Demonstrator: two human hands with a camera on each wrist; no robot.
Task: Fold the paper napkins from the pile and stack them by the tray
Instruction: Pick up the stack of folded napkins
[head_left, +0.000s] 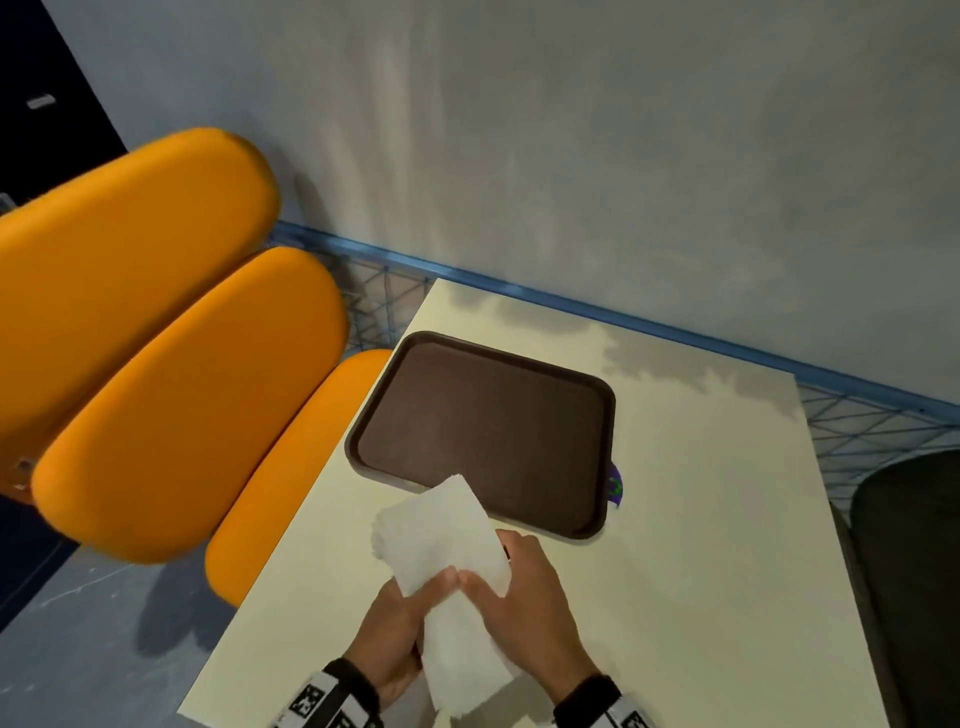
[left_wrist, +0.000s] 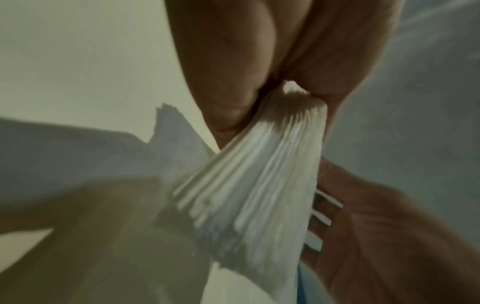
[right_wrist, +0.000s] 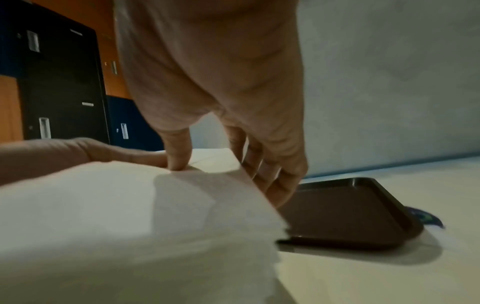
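Both hands hold the pile of napkins (head_left: 447, 566) above the table (head_left: 701, 545) — the left hand (head_left: 389, 639) pinches its near end, thumb on top; the right hand (head_left: 530, 597) presses a thumb on top with fingers curled under the far side, so the sheets fan out between them. The bundle's far corner overhangs the near edge of the brown tray (head_left: 483, 426); no folded stack shows beside it, so by my reading folding has not begun — every napkin remains to do.
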